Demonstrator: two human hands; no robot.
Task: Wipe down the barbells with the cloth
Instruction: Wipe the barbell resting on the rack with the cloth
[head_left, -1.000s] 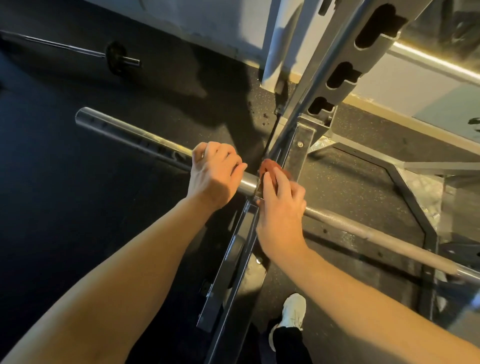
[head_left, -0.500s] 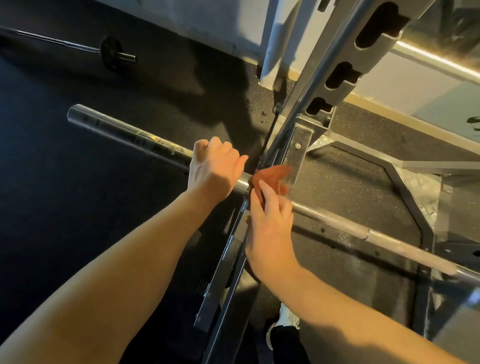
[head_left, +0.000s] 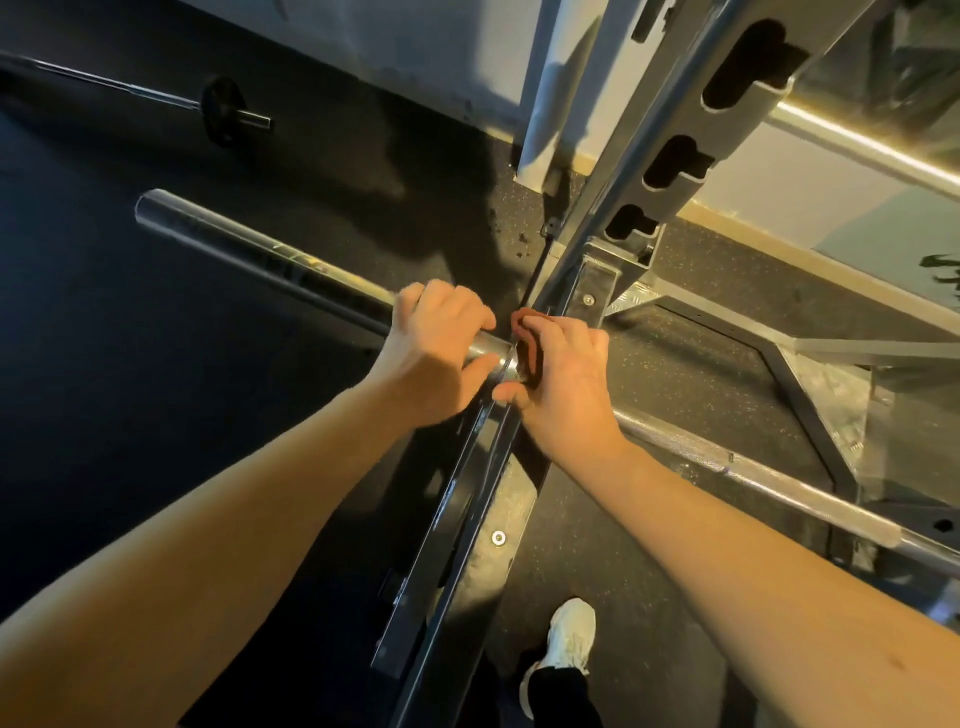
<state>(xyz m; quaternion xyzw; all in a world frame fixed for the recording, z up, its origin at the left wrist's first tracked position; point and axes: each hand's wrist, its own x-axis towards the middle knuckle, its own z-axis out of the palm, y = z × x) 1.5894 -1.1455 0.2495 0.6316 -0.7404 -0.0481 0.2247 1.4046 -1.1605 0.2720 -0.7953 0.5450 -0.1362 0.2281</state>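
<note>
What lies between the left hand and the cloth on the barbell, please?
Head view: only a short bare stretch of barbell separates the left hand from the cloth the right hand holds.

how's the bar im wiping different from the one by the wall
The near bar crosses the rack; the far bar lies on the floor. The near bar's end is bare; the far bar carries a black plate. The left hand grips the near bar, the right hand holds the cloth on it; the far bar is untouched. Both are silvery metal.
</note>
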